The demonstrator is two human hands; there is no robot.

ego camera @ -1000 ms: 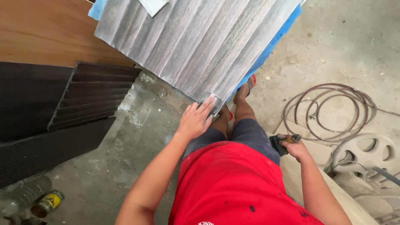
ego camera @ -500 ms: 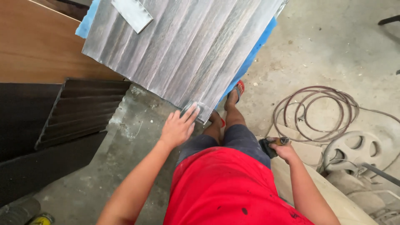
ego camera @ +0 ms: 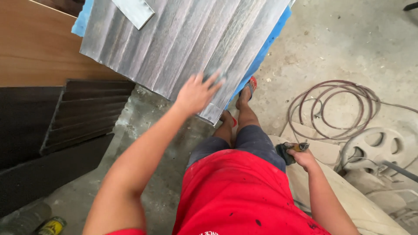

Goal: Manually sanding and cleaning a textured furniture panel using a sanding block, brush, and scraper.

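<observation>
The grey fluted panel (ego camera: pixel 183 43) lies on blue sheeting by the wooden board, the left hand (ego camera: pixel 197 92) spread flat near its lower corner, best pressed evenly, while the right hand (ego camera: pixel 300 157) grips a small dark tool (ego camera: pixel 289 150).

Coiled hose (ego camera: pixel 335 109) on concrete floor (ego camera: pixel 348 43)

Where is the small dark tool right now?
In the head view, the small dark tool is at centre right, gripped in the right hand beside the person's thigh, just below the coiled hose.
</observation>
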